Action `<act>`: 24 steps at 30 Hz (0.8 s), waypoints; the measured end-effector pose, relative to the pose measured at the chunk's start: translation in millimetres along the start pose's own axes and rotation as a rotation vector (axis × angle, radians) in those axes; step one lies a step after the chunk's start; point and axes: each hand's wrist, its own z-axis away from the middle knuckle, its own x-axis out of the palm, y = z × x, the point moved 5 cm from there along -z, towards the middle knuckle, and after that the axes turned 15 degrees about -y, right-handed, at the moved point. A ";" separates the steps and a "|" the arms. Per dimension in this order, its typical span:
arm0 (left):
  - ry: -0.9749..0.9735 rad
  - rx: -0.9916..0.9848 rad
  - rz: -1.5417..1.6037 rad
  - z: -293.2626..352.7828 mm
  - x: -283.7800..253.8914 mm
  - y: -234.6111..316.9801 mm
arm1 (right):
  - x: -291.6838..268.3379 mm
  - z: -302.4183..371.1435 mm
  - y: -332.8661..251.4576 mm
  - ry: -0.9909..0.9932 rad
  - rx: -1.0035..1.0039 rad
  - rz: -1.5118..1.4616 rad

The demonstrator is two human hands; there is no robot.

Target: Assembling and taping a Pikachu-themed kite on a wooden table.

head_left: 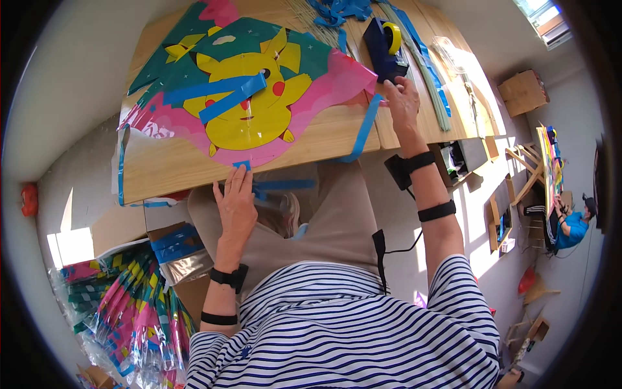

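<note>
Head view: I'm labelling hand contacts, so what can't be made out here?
All in the head view:
Left hand: palm, hidden behind the back of the hand.
Right hand: whether it grips the printed sheet; its fingers obscure the spot.
Printed sheet: pink top, cut off by the upper edge.
Co-worker: finger positions, too small.

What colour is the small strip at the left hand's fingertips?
The strip is blue, best seen in the head view.

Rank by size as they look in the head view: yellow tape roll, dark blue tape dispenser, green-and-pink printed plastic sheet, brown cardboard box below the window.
1. Plastic sheet
2. Tape dispenser and cardboard box: too alike to rank; the box looks farther off
3. Tape roll
</note>
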 end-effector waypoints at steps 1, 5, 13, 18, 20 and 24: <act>-0.004 -0.001 -0.001 0.2 -0.5 -0.1 | -18.3 -17.5 -0.2 -0.009 0.100 -0.055; -0.019 -0.006 -0.003 1.1 -0.8 -0.1 | -44.8 -61.6 -3.8 -0.103 0.277 -0.282; -0.062 -0.033 -0.014 1.5 -4.3 2.0 | -40.0 -115.8 9.2 -0.191 0.466 -0.177; -0.068 -0.026 -0.007 -1.3 -4.8 3.1 | -44.2 -129.0 21.2 -0.181 0.479 -0.178; -0.068 -0.030 -0.011 0.9 -3.9 2.2 | -42.0 -120.1 14.8 -0.165 0.423 -0.289; -0.065 -0.041 -0.013 2.4 -4.0 2.7 | -41.4 -101.1 8.9 -0.113 0.326 -0.430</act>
